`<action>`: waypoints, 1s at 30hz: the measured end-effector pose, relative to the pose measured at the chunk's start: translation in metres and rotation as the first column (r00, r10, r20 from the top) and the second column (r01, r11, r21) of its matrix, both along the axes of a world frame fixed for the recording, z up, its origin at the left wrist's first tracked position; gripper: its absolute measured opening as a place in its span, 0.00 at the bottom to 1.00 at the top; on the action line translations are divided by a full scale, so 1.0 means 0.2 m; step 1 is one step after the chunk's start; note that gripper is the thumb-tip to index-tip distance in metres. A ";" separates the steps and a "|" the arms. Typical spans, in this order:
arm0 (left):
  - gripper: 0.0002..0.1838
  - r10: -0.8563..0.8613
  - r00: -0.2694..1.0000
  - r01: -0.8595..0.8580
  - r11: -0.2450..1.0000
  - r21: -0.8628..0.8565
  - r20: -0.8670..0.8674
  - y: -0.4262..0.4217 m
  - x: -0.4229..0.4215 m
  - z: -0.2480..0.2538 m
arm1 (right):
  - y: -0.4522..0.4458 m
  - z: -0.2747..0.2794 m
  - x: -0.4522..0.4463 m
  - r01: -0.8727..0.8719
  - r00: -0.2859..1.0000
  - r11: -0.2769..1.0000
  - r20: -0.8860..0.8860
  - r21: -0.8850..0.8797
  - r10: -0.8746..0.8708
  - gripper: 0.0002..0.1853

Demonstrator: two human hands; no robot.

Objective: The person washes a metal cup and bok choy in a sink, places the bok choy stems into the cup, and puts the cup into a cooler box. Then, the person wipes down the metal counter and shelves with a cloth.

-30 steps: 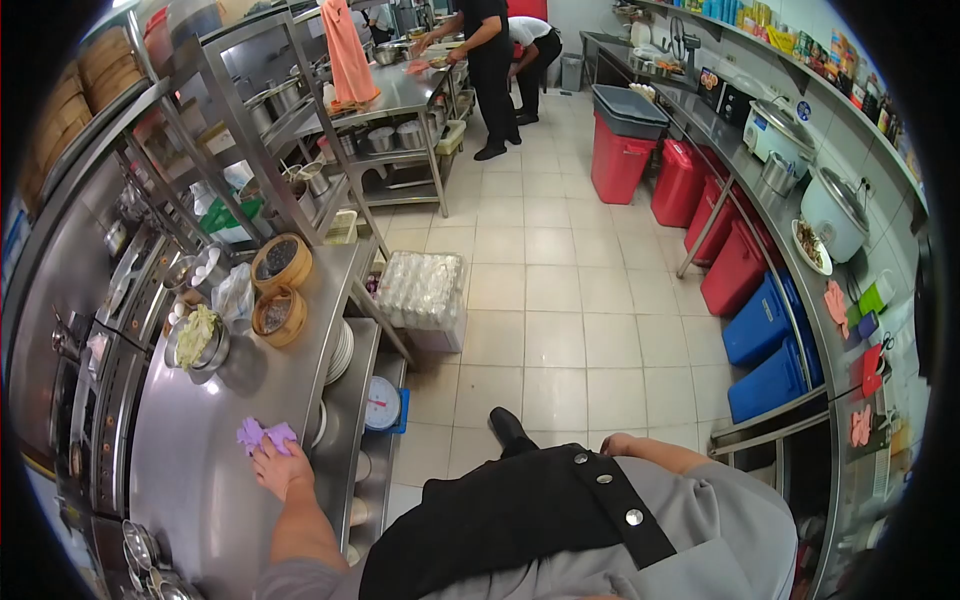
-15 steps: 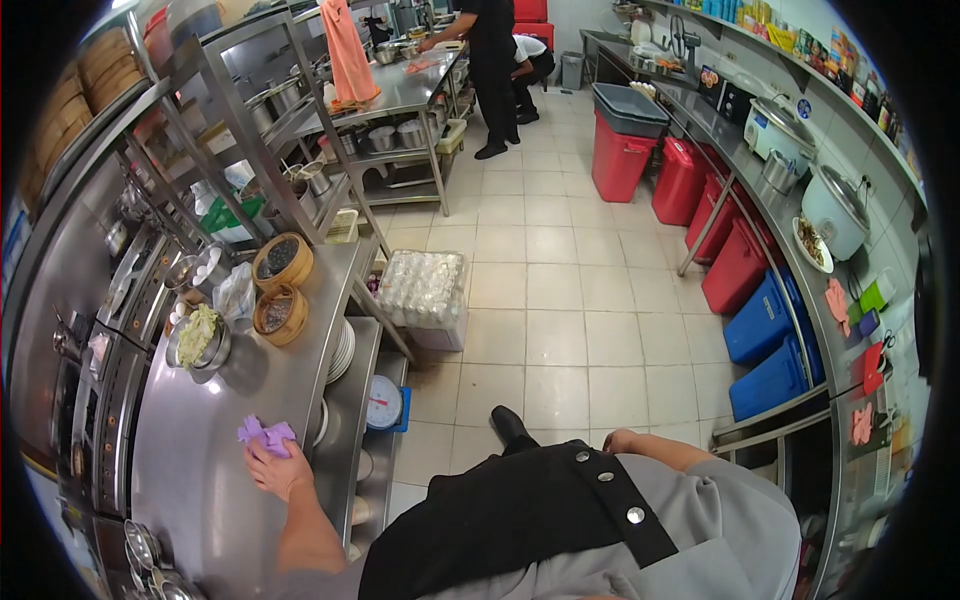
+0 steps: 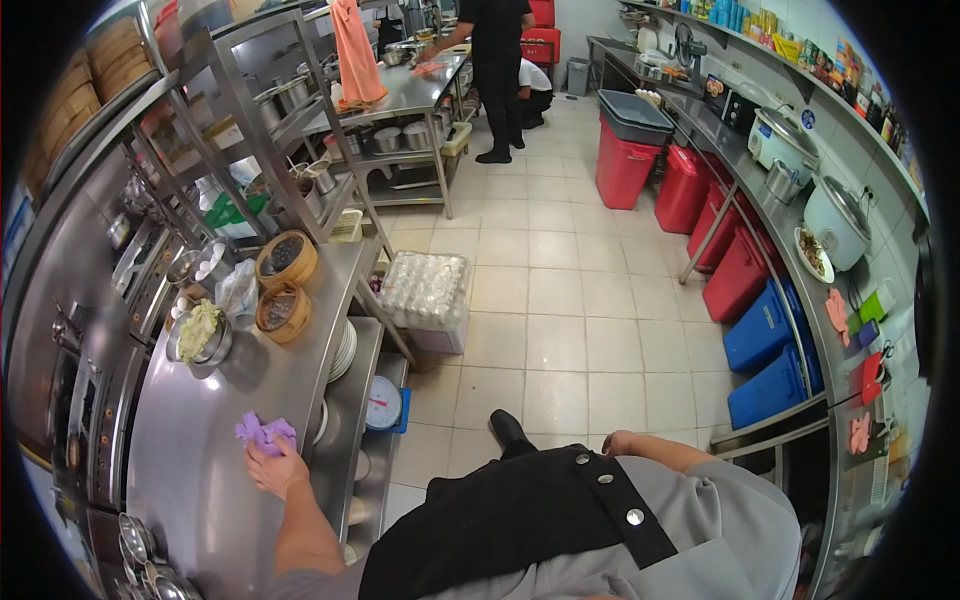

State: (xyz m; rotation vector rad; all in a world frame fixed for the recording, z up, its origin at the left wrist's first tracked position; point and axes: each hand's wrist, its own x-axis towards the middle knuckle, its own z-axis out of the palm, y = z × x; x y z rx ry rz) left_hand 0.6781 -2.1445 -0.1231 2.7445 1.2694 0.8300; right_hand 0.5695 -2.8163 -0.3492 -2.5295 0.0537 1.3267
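My left hand (image 3: 277, 468) presses a crumpled purple cloth (image 3: 264, 433) against the stainless steel counter (image 3: 210, 470), its fingers closed over the near side of the cloth. My right hand (image 3: 621, 442) hangs beside the black apron, away from any surface; its fingers are mostly hidden. Farther up the counter sits a metal bowl of chopped pale green vegetable (image 3: 200, 335). Beyond it are a clear plastic bag (image 3: 238, 291) and two round bamboo steamers (image 3: 284, 312) with dark contents.
Metal ladles (image 3: 150, 560) lie at the counter's near left corner. A blue scale (image 3: 384, 403) and stacked plates (image 3: 342, 350) are on the shelf below. Egg trays (image 3: 428, 290) stand on the floor. Red bins (image 3: 627, 160) line the right. Two people (image 3: 497, 80) are farther back.
The left hand and purple cloth stay in nearly the same place on the counter. The view has shifted very slightly. The crouching person at the back has moved a little.
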 end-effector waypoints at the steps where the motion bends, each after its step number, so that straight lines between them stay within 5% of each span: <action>1: 0.33 0.017 0.999 -0.017 1.000 -0.002 0.031 0.01 0.00 -0.01 | 0.02 0.02 0.01 -0.034 0.999 0.999 -0.016 -0.014 0.034 0.22; 4: 0.31 0.060 0.995 -0.062 0.998 0.030 0.074 0.04 0.02 -0.05 | 0.03 0.08 0.00 0.066 0.997 0.996 -0.036 -0.065 -0.069 0.26; 7: 0.30 0.112 0.986 -0.116 0.993 -0.024 -0.126 0.04 0.03 -0.02 | 0.01 0.08 0.01 0.072 0.996 0.996 -0.058 -0.062 -0.075 0.26; 16: 0.26 0.067 0.998 -0.067 0.997 0.037 0.012 -0.01 0.00 0.01 | 0.02 0.19 0.04 0.192 0.976 0.977 -0.090 -0.095 -0.201 0.31; 19: 0.25 0.045 0.996 -0.050 0.997 0.060 0.079 0.01 -0.01 -0.01 | 0.05 0.16 0.02 -0.051 0.998 0.997 -0.025 -0.052 0.049 0.23; 30: 0.20 0.105 0.994 -0.104 0.994 -0.009 0.042 0.08 0.03 -0.09 | -0.01 0.16 0.07 0.055 0.996 0.988 -0.058 -0.147 -0.064 0.24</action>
